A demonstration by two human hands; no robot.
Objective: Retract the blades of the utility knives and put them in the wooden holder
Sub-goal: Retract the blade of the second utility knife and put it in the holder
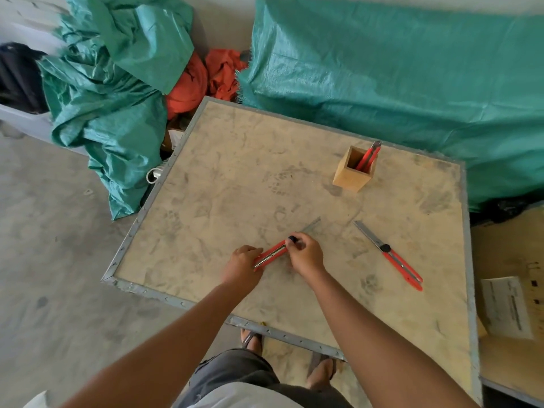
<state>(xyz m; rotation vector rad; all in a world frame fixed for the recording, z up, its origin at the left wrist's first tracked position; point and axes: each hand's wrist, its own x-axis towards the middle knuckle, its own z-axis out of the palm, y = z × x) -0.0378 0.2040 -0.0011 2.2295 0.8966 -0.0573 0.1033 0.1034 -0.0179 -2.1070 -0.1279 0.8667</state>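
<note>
Green tarps (pixel 382 83) flank table (pixel 235 172) (second knife (pixel 391 257) lies apart).

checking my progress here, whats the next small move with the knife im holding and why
Probably slide the black slider back with the right hand while the left hand steadies the red utility knife: its blade is out, and the wooden holder takes retracted knives.
</note>
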